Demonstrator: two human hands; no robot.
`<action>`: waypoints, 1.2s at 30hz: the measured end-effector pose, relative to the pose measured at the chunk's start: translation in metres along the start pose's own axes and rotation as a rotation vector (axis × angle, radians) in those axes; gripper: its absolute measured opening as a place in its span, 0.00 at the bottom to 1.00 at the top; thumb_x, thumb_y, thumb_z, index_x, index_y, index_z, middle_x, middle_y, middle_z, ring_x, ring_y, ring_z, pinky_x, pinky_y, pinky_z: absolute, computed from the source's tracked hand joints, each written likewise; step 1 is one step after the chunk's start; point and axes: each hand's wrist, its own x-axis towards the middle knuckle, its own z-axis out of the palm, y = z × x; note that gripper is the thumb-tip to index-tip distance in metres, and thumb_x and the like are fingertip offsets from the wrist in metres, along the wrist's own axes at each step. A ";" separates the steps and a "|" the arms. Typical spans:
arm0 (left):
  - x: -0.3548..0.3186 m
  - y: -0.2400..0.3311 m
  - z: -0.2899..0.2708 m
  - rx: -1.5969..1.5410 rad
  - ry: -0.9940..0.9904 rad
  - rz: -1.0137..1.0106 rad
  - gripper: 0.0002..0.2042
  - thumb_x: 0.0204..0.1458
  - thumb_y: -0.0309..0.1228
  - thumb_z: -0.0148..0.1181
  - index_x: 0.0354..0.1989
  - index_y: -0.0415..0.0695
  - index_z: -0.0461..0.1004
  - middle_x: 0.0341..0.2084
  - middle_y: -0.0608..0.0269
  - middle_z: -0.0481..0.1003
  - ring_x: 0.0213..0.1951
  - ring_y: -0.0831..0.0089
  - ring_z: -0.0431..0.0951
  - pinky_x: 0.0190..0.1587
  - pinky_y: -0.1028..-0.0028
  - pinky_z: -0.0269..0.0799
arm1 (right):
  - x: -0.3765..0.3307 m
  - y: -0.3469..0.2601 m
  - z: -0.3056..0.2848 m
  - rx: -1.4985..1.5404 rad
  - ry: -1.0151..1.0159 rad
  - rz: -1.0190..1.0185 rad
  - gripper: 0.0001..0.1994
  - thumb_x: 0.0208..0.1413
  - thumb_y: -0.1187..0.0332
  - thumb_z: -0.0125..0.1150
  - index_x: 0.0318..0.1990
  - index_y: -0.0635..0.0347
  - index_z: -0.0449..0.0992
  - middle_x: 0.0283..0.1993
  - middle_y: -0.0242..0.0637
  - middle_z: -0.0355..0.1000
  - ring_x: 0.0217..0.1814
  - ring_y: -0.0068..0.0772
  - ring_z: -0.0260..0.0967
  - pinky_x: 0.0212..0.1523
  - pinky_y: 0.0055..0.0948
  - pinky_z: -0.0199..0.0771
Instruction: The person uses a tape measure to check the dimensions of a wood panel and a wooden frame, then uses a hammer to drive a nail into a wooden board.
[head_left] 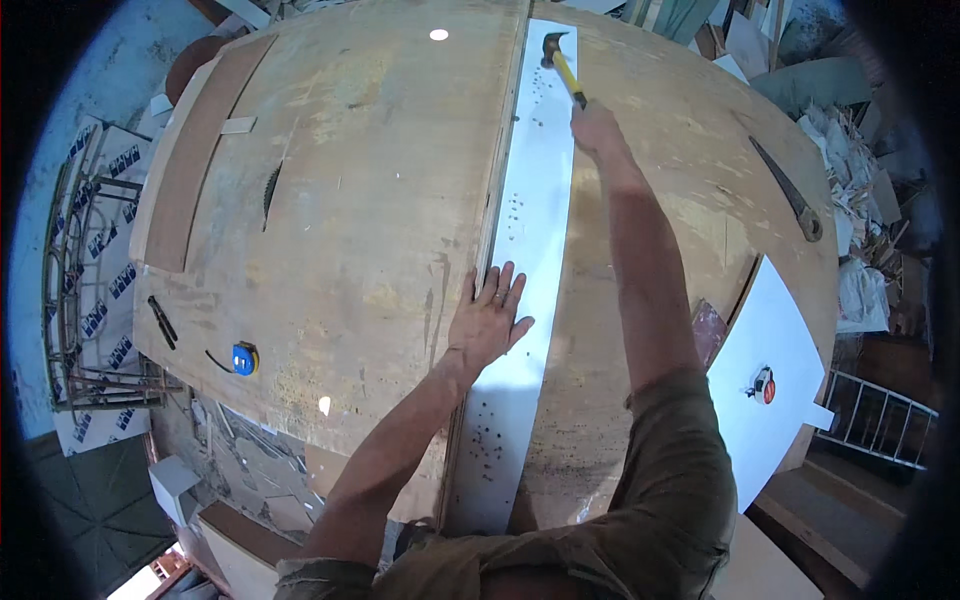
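Note:
A long white board [535,215] lies lengthwise on the wooden worktable, along a raised wooden strip [497,190]. Stretched far forward, my right hand [597,130] is closed round the yellow and black handle of a claw hammer [566,72]. The hammer's head is over the far end of the white board. My left hand [489,318] lies flat across the strip and the board's left edge, fingers spread, holding nothing. Clusters of small dark bits [487,440] are scattered along the board; they are too small to name surely.
A saw blade [271,197] protrudes from the tabletop [370,150] at left. Nearby are a blue tape measure [244,358] and pliers-like tool [162,322]. A handsaw [790,195] lies at right, above a white panel [765,340] carrying a red tape measure [765,386]. Scrap surrounds the table.

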 end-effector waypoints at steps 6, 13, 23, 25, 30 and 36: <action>-0.007 -0.014 0.011 -0.020 0.090 -0.016 0.34 0.62 0.56 0.39 0.68 0.43 0.58 0.69 0.52 0.56 0.68 0.59 0.57 0.70 0.48 0.44 | -0.075 -0.012 0.023 0.339 0.356 -0.107 0.19 0.63 0.56 0.51 0.46 0.66 0.73 0.35 0.55 0.76 0.39 0.55 0.76 0.39 0.44 0.74; -0.028 -0.026 0.011 -0.132 0.319 0.015 0.30 0.59 0.47 0.48 0.67 0.44 0.59 0.66 0.53 0.61 0.68 0.57 0.58 0.69 0.49 0.46 | -0.331 0.049 0.010 0.830 0.063 0.101 0.17 0.64 0.57 0.53 0.30 0.63 0.68 0.20 0.31 0.65 0.22 0.24 0.66 0.24 0.30 0.66; -0.251 0.014 0.013 -0.810 0.297 -0.352 0.38 0.50 0.38 0.61 0.66 0.30 0.53 0.55 0.34 0.67 0.56 0.44 0.71 0.58 0.59 0.67 | -0.427 0.148 -0.081 0.572 0.398 -0.007 0.13 0.59 0.70 0.53 0.48 0.68 0.74 0.39 0.44 0.74 0.38 0.39 0.71 0.42 0.29 0.72; -0.307 0.056 -0.016 -0.970 0.115 -0.469 0.36 0.50 0.37 0.60 0.65 0.30 0.55 0.53 0.34 0.68 0.53 0.43 0.72 0.55 0.57 0.69 | -0.451 0.172 -0.080 0.395 0.489 -0.280 0.12 0.60 0.72 0.52 0.49 0.67 0.73 0.41 0.41 0.75 0.39 0.32 0.72 0.43 0.27 0.72; -0.357 0.095 0.026 -0.658 0.127 -0.520 0.24 0.52 0.31 0.56 0.56 0.35 0.63 0.36 0.38 0.73 0.39 0.40 0.75 0.43 0.49 0.72 | -0.524 0.175 -0.012 0.594 0.251 -0.188 0.10 0.62 0.72 0.53 0.48 0.65 0.74 0.39 0.35 0.75 0.38 0.25 0.72 0.40 0.27 0.73; -0.359 0.103 -0.003 -0.739 0.039 -0.655 0.19 0.51 0.31 0.56 0.50 0.35 0.67 0.35 0.37 0.75 0.38 0.42 0.77 0.43 0.52 0.73 | -0.579 0.151 0.015 0.698 0.089 -0.041 0.10 0.62 0.69 0.57 0.48 0.64 0.75 0.36 0.33 0.74 0.35 0.20 0.70 0.37 0.23 0.72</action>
